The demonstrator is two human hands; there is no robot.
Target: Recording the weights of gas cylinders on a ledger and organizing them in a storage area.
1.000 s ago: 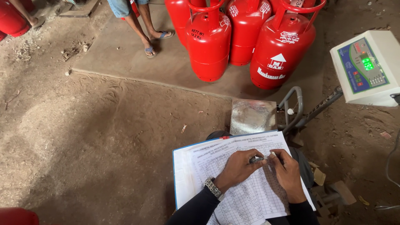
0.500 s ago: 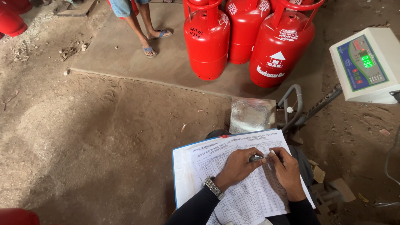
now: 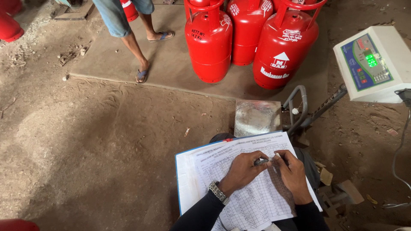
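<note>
The printed record sheet [image 3: 252, 192], white with a fine ruled grid and a header band at its top edge, lay on a blue-edged clipboard [image 3: 183, 184] at six o'clock in the view, resting on the person's lap. The left hand [image 3: 243, 171] lay flat-fingered on the sheet, fingers curled loosely at the tips, and met the pen [image 3: 262, 161] at its left end. The right hand [image 3: 292, 174] was closed around the pen, pinching it between thumb and fingers. A metal wristwatch [image 3: 217, 191] sat on the left wrist.

At twelve o'clock stood three red gas cylinders [image 3: 209, 42], upright and close together on a concrete slab [image 3: 171, 64], each bearing white lettering on its shoulder; the rightmost carried a white house-shaped emblem. Their contents could not be seen. At two o'clock a white weighing indicator [image 3: 376, 64] with a blue panel showed green lit digits. Its steel platform [image 3: 256, 117] lay just beyond the sheet, bare. At eleven o'clock another person's legs [image 3: 128, 42] in sandals stood on the slab. More red cylinders showed partly at ten o'clock.
</note>
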